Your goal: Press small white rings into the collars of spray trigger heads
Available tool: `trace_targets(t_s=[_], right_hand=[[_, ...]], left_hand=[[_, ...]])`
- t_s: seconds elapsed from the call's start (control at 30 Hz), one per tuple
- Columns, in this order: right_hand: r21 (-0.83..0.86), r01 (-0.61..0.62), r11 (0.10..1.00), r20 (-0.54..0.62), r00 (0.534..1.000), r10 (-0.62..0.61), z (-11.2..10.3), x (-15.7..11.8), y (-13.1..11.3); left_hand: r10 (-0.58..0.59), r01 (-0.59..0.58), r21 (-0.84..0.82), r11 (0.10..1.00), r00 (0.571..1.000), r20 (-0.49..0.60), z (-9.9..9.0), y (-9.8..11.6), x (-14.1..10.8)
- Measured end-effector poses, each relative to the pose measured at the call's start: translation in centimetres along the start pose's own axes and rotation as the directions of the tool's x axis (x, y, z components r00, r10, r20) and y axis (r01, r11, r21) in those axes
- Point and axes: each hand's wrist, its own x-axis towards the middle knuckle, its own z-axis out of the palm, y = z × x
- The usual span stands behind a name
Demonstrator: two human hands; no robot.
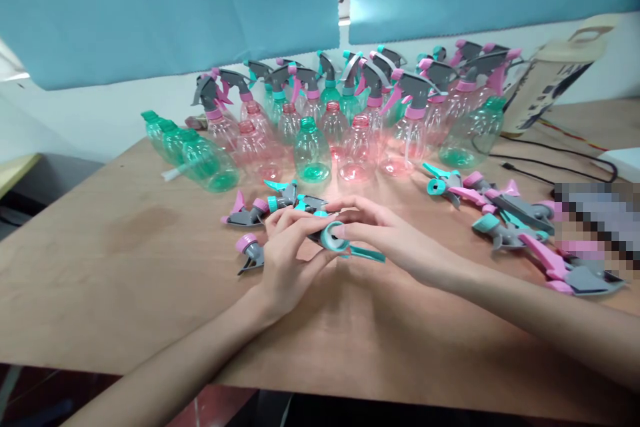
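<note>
Between my two hands is a grey and teal trigger spray head (pixel 334 236), its round collar opening turned toward me. My left hand (pixel 293 253) is closed around its left side, fingers and thumb pinching the collar. My right hand (pixel 377 227) grips from the right, with a finger or thumb at the collar's opening; its teal trigger (pixel 367 254) sticks out below. Close to my left hand lie loose spray heads, one with a pink collar (pixel 247 244) and another with a pink trigger (pixel 245 211). Part of the held head is hidden by my fingers.
Green bottles (pixel 313 153) and pink bottles (pixel 359 150) stand at the back, several topped with spray heads. More spray heads (pixel 510 230) lie at the right beside a blurred dark object (pixel 603 213). A large beige bottle (pixel 557 80) and a black cable (pixel 565 147) are behind them.
</note>
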Motion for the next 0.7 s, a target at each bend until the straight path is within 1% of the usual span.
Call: trace_targets(t_s=[0.13,0.23,0.33,0.5,0.6,0.67,0.7], right_hand=[[0.017,-0.035,0.999,-0.016,0.999,0.036,0.1,0.0,-0.2],[0.027,-0.048,0.998,0.014,0.999,0.047,0.1,0.0,-0.1],[0.031,-0.017,0.999,0.037,0.999,0.016,0.2,-0.1,0.4],[0.010,0.056,0.998,0.006,0.998,-0.056,0.4,0.0,0.8],[-0.053,0.060,0.997,0.032,0.998,-0.058,-0.1,0.1,-0.1],[-0.163,0.095,0.982,0.025,0.995,-0.092,-0.8,0.0,-1.2],[-0.237,0.135,0.962,0.010,0.991,-0.137,-1.3,-0.1,-1.8]], left_hand=[[0.043,-0.043,0.029,0.999,0.999,0.004,0.0,-0.1,-0.1],[0.061,-0.062,0.046,0.997,0.998,0.022,0.1,-0.3,-0.1],[0.068,-0.070,0.055,0.996,0.997,0.029,0.2,-0.4,-0.1],[0.063,-0.065,0.049,0.997,0.997,0.041,0.1,-0.3,0.2],[0.039,-0.040,0.024,0.999,0.998,0.050,-0.3,-0.3,0.5],[0.027,-0.027,0.009,1.000,0.998,0.049,-0.5,-0.4,0.7],[0.016,-0.016,0.006,1.000,0.999,0.044,-0.6,-0.4,0.8]])
